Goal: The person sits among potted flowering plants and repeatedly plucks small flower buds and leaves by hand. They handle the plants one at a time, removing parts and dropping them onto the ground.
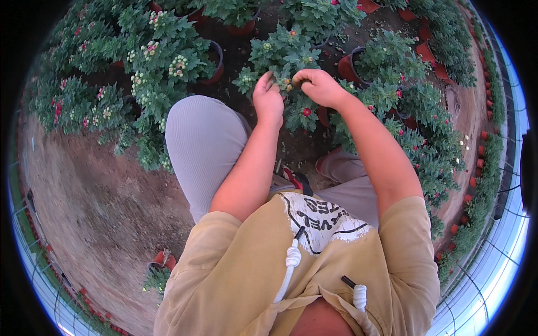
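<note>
A chrysanthemum plant (pixel 282 52) with lobed green leaves stands before me, carrying small buds and a few red flowers. My left hand (pixel 269 101) is at its near side, thumb and fingers around a leafy shoot. On that shoot sits a cluster of yellowish-pink buds (pixel 287 84), between my two hands. From the right, my right hand (pixel 321 87) reaches in with curled fingers, the tips beside the buds. Whether those tips pinch anything is hidden by the hand itself. Below the hands, a red flower (pixel 307 112) shows on a lower shoot.
Bushy potted chrysanthemums (pixel 168 67) crowd the left, and more plants (pixel 403 105) line the right. Red plastic pots (pixel 348 67) stand among them on dark soil. My bent knee (pixel 206 134) is close to the left plants. A tipped pot (pixel 162 261) lies on bare ground (pixel 105 197) behind.
</note>
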A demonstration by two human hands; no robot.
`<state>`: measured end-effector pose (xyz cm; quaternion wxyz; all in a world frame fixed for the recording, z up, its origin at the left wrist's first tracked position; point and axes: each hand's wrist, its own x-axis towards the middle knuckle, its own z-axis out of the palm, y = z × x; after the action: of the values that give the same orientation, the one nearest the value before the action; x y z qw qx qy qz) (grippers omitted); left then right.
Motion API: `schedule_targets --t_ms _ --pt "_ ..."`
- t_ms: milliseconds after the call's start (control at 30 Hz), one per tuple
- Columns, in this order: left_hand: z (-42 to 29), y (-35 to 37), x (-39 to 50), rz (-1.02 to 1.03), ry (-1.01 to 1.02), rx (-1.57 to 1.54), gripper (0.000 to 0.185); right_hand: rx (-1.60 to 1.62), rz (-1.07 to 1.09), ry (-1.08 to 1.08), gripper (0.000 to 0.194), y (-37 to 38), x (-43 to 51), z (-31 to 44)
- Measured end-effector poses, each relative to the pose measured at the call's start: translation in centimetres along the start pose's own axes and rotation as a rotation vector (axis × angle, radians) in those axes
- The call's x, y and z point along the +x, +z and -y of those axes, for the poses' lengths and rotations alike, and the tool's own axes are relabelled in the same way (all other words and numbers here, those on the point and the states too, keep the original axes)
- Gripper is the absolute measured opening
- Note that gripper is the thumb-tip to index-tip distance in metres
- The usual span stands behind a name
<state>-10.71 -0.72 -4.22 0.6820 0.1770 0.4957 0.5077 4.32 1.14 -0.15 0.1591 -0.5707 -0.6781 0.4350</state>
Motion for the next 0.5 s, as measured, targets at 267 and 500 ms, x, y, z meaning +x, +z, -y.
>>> schedule_targets --t_ms 267,500 --pt "1.4 -0.2 0.6 0.045 0.092 0.068 0.051 -0.258 -0.131 0.024 0.031 0.6 -0.7 1.8" --pt "1.3 -0.1 -0.1 0.1 0.059 0.067 0.052 -0.163 -0.225 -0.064 0.023 1.5 -0.4 0.1"
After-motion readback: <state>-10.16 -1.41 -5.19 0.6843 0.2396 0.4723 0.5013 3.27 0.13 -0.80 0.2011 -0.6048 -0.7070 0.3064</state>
